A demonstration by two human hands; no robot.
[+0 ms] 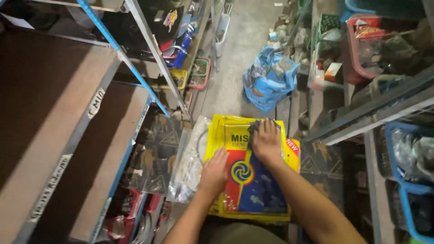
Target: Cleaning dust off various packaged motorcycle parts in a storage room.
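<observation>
Steel shelves (68, 135) flank a narrow aisle where a yellow packet (253, 180) lies flat below the person, a clear bag (190, 158) just left of it and a blue sack (269, 77) well beyond. The right hand (267, 142) presses a dark cloth (258, 126) on the packet's top, fingers together. The left hand (214, 171) rests flat on its left edge, fingers together.

The aisle is narrow. On the left, brown shelf boards (49, 113) and a slanted blue shelf post (122, 58) close that side off, with clear-bagged cables (190, 158) stacked against them. On the right, a grey metal rack rail (375, 108) and blue plastic crates (407, 180) hem in the arm. Ahead, bare concrete floor (235, 68) stays open up to a blue sack (269, 79) standing mid-aisle.
</observation>
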